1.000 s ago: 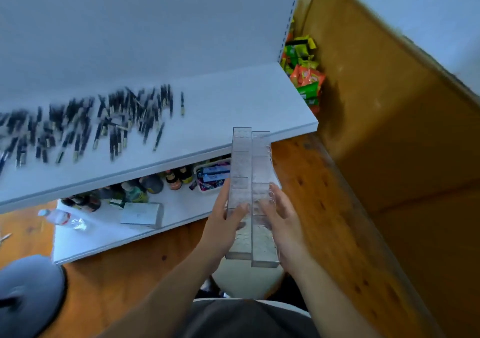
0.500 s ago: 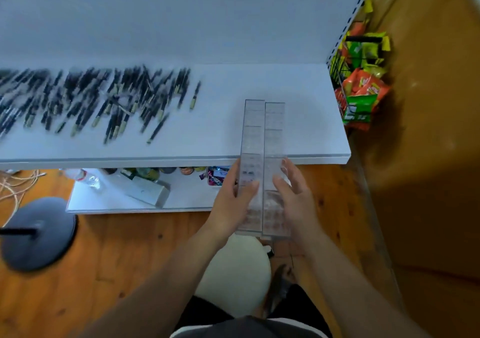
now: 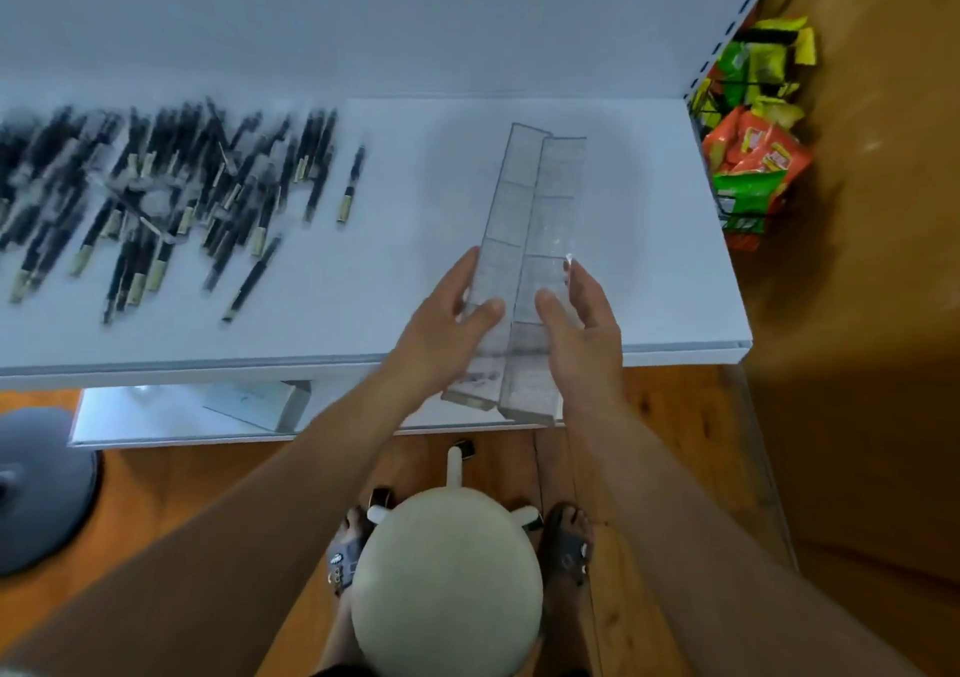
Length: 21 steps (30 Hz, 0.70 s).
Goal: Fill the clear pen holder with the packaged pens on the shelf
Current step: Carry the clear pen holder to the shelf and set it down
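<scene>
**Holder in both hands, no pens loaded yet**

You are only beginning the job. The clear pen holder (image 3: 524, 239) is showing nothing inside its divided compartments, as far as the see-through walls let you judge, so the filling is not yet started. The packaged pens (image 3: 156, 193) are all lying loose in a blurred spread on the left part of the white shelf (image 3: 649, 260), none of them in a hand and none in the holder. By my reading, the holder has to be set down and then every pen carried across.

You are gripping the holder from both sides near its nearer end. Your left hand (image 3: 447, 323) is curling round the left strip, thumb lying across the top and fingers along the outer wall. Your right hand (image 3: 582, 328) is doing the same on the right strip, thumb on top and fingers running up the right wall. The holder is pointing away from you over the bare right part of the shelf, its far end reaching toward the back panel and its near end overhanging the shelf's front edge. A soft shadow beneath it is suggesting that it is hanging above the surface, though you cannot tell whether the far end is touching. The pens are lying well apart from both hands, off to the left.
</scene>
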{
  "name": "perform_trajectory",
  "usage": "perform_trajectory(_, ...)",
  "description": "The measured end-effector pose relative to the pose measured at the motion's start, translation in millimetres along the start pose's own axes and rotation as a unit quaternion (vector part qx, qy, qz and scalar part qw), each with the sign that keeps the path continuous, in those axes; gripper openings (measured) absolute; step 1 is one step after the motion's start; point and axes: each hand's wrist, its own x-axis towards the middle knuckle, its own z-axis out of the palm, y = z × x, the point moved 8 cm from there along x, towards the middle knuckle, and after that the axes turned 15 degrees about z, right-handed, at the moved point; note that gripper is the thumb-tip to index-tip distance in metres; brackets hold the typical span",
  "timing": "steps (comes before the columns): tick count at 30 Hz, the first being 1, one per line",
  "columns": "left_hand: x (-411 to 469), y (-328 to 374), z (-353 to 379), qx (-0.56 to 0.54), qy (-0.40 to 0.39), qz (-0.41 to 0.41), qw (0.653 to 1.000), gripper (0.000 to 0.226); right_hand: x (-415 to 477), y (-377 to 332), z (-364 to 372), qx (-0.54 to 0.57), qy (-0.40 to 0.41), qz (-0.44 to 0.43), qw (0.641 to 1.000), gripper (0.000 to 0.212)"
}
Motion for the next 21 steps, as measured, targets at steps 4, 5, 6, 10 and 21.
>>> perform_trajectory(4, 38, -3, 4, -0.027, -0.022, -0.01, 0.999, 0.055, 30, -6, -6, 0.027, 0.009, 0.017, 0.999, 0.046)
perform_trajectory(5, 48, 0, 5, -0.038, -0.03, -0.006, 0.999, 0.054, 34, -7, -8, 0.035, 0.019, 0.019, 0.999, 0.048)
perform_trajectory(6, 61, 0, 5, -0.043, -0.043, -0.001, 0.998, 0.055, 38, -8, -8, 0.046, 0.03, 0.02, 0.998, 0.048)
perform_trajectory(10, 107, -2, -3, -0.027, -0.126, 0.001, 0.992, 0.06, 45, -10, 3, 0.094, 0.062, 0.042, 0.993, 0.049)
perform_trajectory(21, 75, 7, -67, 0.042, 0.265, 0.001, 0.963, 0.057, 78, -83, -59, -0.103, 0.208, -0.134, 0.963, 0.015)
